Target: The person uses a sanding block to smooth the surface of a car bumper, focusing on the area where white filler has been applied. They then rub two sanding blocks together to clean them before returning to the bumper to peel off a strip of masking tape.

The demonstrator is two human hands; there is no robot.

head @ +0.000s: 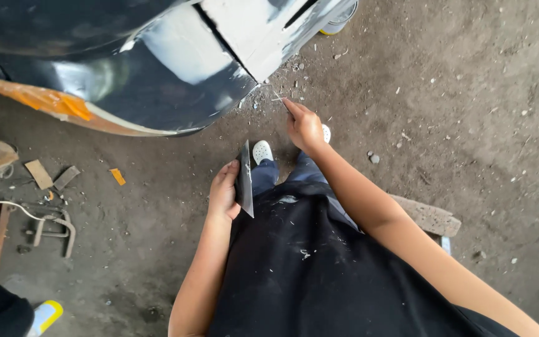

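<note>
Below the black panel (157,81), the right hand (304,125) was closed on a thin tool (287,106), its tip near the panel's lower edge by the seam. The left hand (223,190) gripped a flat scraper (244,178) upright at the hip, off the work. White patches (251,31) already covered part of the panel; judged, work was mid-way, finishing outstanding. Debris (45,181) lay on the floor (469,125).

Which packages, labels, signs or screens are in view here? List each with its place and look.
None: no package, label, sign or screen shows.
Nearest to one: orange masking strip along the black car panel's lower edge, upper left.
Left hand holds a flat metal blade; right hand reaches toward the panel's edge.
</note>
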